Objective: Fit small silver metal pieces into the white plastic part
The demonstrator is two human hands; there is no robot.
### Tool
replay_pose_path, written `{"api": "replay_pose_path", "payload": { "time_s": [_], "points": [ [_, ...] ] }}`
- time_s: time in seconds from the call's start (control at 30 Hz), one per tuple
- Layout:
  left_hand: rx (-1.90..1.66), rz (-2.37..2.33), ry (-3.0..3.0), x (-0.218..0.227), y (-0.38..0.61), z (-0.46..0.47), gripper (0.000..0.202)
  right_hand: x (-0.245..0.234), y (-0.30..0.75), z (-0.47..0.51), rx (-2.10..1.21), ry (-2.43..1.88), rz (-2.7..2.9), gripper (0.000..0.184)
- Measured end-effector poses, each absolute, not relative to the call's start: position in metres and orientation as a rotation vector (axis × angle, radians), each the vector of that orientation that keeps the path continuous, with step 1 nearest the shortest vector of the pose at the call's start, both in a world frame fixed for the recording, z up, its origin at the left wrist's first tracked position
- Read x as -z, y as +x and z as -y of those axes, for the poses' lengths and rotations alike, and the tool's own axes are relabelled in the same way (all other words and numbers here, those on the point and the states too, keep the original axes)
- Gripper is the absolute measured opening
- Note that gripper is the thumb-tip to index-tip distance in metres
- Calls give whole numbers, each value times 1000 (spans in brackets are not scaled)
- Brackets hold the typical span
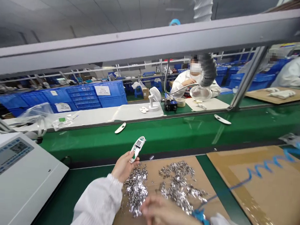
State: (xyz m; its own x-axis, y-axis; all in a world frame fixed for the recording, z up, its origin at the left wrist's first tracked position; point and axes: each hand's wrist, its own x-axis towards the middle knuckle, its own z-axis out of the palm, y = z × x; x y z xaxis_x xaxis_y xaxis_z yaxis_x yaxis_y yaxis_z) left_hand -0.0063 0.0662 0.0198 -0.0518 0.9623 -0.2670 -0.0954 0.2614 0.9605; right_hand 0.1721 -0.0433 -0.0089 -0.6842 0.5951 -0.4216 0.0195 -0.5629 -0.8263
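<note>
My left hand (123, 165) is closed around a small white device shell (137, 146) with a green circuit board showing inside it, held up above the near edge of the green conveyor belt (179, 135). My right hand (164, 214) is blurred by motion low in view, over a cardboard sheet (159, 164) strewn with several small shiny metal parts (178, 186). Its fingers are smeared, so what they hold is unclear. A blue wrist strap (204, 222) with a coiled blue cord (266, 167) sits on my right wrist.
More white shells (120, 128) (222, 119) lie on the belt. A grey-white machine with a keypad (9, 174) stands at left. A second cardboard sheet (270, 189) lies at right. Across the belt a person in white (190, 79) works by a magnifier lamp (200, 92); blue crates (84, 96) stand behind.
</note>
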Motion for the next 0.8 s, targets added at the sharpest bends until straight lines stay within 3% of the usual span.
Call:
{"api": "replay_pose_path", "payload": {
  "time_s": [0.07, 0.23, 0.5, 0.73, 0.8],
  "points": [
    [-997, -1187, 828, -24, 6, -23, 14, -5, 185, 31, -2022, -1031, 1012, 25],
    [-849, -877, 694, -21, 34, 50, 17, -29, 214, 23, -1888, -968, 1111, 39],
    [-742, -833, 933, -15, 52, 72, 29, -13, 233, 35, -1918, -941, 883, 30],
    [-935, -1004, 1128, 5, 55, 82, 61, -9, 211, 48, -1699, -1219, 1212, 28],
    [-969, -1040, 1078, 14, 57, 84, 60, -9, 205, 54, -1665, -1213, 1316, 28]
  ]
}}
